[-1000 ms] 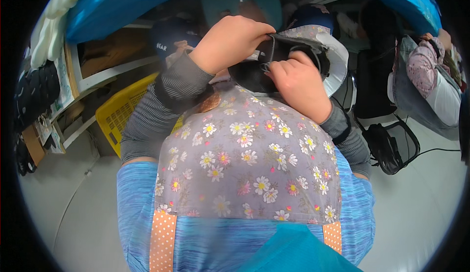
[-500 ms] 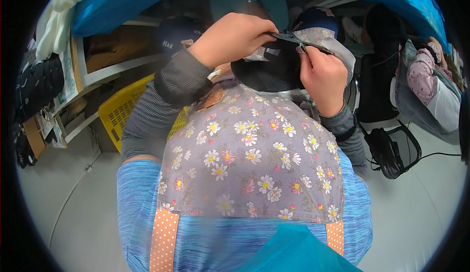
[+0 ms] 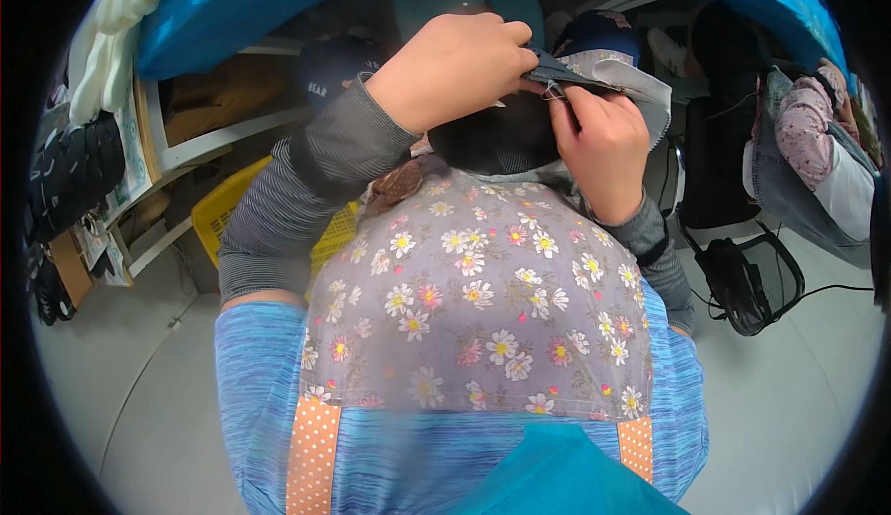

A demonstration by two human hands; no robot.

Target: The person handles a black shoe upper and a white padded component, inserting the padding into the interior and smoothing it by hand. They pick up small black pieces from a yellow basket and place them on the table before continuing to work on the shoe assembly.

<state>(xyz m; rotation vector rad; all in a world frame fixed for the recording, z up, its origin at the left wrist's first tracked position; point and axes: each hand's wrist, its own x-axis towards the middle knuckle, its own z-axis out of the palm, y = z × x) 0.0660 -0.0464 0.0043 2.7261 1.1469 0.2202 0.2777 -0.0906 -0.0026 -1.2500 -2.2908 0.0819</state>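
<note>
Both hands work at what looks like a dark cap [image 3: 492, 136], held above my lap with its black inside showing. My left hand [image 3: 464, 68] pinches a dark strip [image 3: 566, 71] along its upper edge from the left. On the right, my right hand [image 3: 608, 148] has thumb and fingers closed on the same dark edge. A small shiny metal piece [image 3: 553, 91] sits at the right thumb tip; its kind is unclear. Pale grey fabric [image 3: 640, 83] curves out behind the right hand. The left fingertips partly cover the strip.
My flowered apron [image 3: 483, 302] spreads over my lap. A yellow plastic basket [image 3: 218, 213] stands at left beside white shelving [image 3: 200, 144]. Navy caps [image 3: 339, 65] lie beyond my left arm. At right are a black chair [image 3: 719, 181], a black bag [image 3: 742, 278] and another person's patterned sleeve [image 3: 806, 135].
My left hand has shifted slightly up and its fingers have curled further over the strip. The right hand has moved a little left, and the metal piece shows more clearly.
</note>
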